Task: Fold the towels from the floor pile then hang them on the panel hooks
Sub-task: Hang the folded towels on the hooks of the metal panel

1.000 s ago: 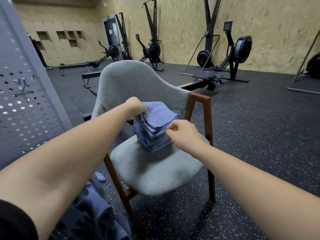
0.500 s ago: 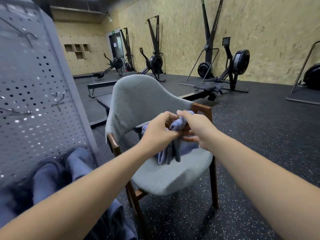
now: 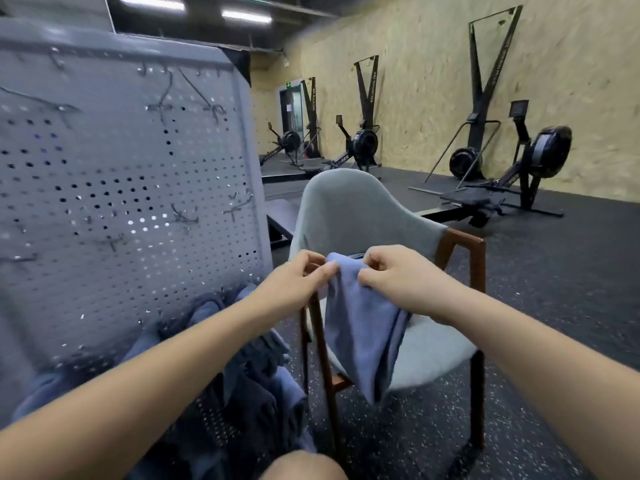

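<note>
— What was gripped?
— A soft blue towel [image 3: 360,327], hung limp before the padded grey chair [image 3: 349,209], was pinched at its top by the left hand [image 3: 298,282] and the right hand [image 3: 398,275].
— And beyond?
— A perforated metal panel [image 3: 138,188] was studded with wire hooks [image 3: 239,206].

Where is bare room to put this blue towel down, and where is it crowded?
Free: the grey chair seat right of the blue towel, bordered by the brown wooden armrest; the black speckled floor right of the chair. Crowded: the floor between the grey perforated panel and the chair, covered by the blue towel pile. Seat behind the towel: hidden.
</note>
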Motion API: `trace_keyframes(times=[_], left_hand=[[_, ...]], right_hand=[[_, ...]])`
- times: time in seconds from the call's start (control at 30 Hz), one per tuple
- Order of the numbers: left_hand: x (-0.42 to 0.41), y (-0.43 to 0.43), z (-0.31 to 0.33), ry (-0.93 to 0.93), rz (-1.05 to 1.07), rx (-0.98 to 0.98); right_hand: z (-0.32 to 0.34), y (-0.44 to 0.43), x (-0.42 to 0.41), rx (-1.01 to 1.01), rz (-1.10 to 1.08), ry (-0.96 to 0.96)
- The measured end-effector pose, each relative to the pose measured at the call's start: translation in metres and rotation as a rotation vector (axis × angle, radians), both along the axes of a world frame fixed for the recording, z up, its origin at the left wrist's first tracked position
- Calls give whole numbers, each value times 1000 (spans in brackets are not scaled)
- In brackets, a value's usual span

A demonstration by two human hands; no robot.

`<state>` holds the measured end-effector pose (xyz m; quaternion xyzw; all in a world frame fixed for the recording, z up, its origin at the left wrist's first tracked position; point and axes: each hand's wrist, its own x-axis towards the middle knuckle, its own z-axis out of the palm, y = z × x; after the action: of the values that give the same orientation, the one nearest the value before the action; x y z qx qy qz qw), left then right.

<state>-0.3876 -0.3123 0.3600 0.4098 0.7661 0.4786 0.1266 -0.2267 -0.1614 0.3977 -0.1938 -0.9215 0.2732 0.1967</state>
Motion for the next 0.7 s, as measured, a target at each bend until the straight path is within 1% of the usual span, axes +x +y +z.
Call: trace_keyframes(times=[0.07,0.1,0.27,0.33,0.4,0.6,0.7], left_hand=[[-9,-19,3,-87,7,-4],[-14,-28,6,-130,0,26],[-31,-65,40,-401,-104,246],[-37,-71,60,-425,-101,263],[-44,-75,82,-353,-69,250],[-64,-76,155,-2,111,198],[-82,-70,182,135,190,164]], right_hand=[[16,-18,-7,47,17,6],[23,-25,-11,63,28,15],[48,-48,-32,104,49,80],[60,-54,-43,126,49,100],[74,-59,-55,142,40,129],[116,-64,-86,200,36,305],[137,-65,-104,269,24,335]])
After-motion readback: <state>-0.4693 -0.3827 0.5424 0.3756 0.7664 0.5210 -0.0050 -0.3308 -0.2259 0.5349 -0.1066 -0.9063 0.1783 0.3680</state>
